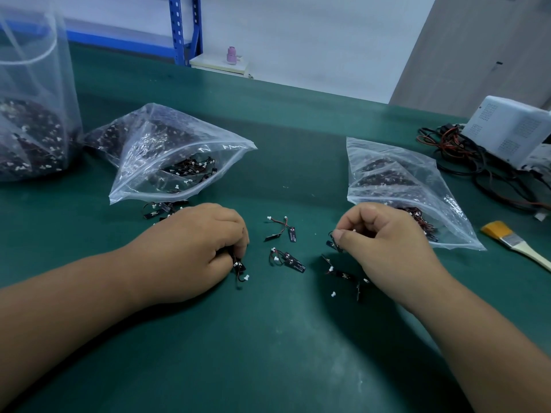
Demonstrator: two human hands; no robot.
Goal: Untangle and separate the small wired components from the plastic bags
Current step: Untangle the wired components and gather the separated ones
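- left hand (193, 245) pinches a wired component (240, 268), left of the loose pair (287, 260)
- right hand (384, 236) pinches a second component (334, 244), right of the loose pair
- loose pair lies between both grips, about equally near, long axis slanting toward the right hand's side
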